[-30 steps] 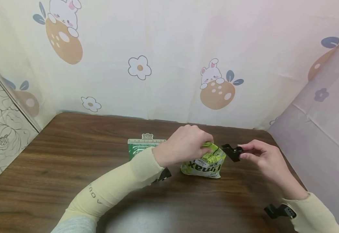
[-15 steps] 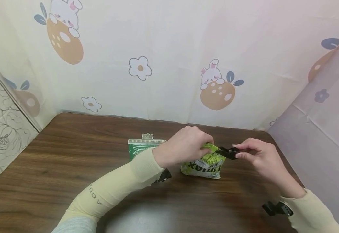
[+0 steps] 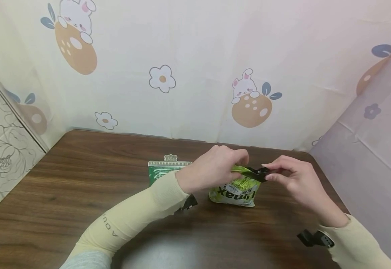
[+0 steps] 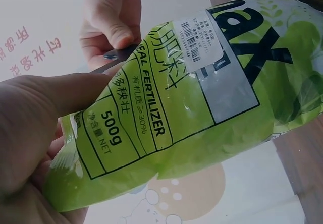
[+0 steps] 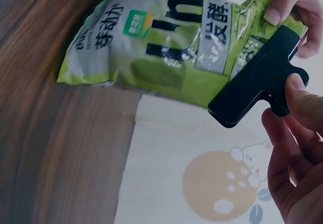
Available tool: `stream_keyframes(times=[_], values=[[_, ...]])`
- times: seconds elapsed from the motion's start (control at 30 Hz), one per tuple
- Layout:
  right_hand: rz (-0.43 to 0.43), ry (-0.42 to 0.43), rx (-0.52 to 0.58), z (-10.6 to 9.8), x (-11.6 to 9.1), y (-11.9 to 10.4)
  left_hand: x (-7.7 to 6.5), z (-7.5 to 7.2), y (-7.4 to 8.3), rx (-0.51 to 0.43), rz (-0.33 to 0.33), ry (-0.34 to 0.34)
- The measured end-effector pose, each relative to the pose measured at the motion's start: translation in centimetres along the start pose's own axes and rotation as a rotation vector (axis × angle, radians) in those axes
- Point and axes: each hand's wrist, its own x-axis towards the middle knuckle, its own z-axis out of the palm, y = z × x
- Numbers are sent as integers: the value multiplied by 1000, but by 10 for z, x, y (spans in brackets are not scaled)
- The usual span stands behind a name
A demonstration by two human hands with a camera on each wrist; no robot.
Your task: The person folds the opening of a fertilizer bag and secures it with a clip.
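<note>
A green and white fertilizer bag (image 3: 235, 194) stands on the table, its printing upside down in the head view. My left hand (image 3: 215, 166) pinches the bag's folded top between thumb and fingers, as the left wrist view also shows. My right hand (image 3: 292, 179) holds a black bag clip (image 5: 255, 77) by its handles, between thumb and fingers. The clip's long edge lies across the top corner of the bag, close beside the left fingers. In the left wrist view the bag (image 4: 212, 82) hides most of the clip.
Behind my left forearm lies a green package (image 3: 160, 172) with a pale toothed strip and a crown-shaped tab along its top. The brown wooden table (image 3: 98, 179) ends at a patterned curtain (image 3: 195, 104) at the back.
My right hand has moved left with the clip, bringing it from beside the bag onto its top corner. My left hand keeps its hold, nearly still.
</note>
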Motion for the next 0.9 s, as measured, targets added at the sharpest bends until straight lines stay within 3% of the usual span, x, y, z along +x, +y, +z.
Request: stream_keyframes(times=[0.27, 0.47, 0.7, 0.9], values=[[7, -1, -12, 4, 4, -11, 1, 2, 1, -30, -40, -34], [12, -22, -6, 6, 6, -12, 1, 3, 0, -38, -18, -32], [23, -46, 23, 8, 5, -8, 0, 2, -2, 28, 12, -12], [94, -66, 84, 10, 0, -4, 0, 3, -3, 80, 9, -5]])
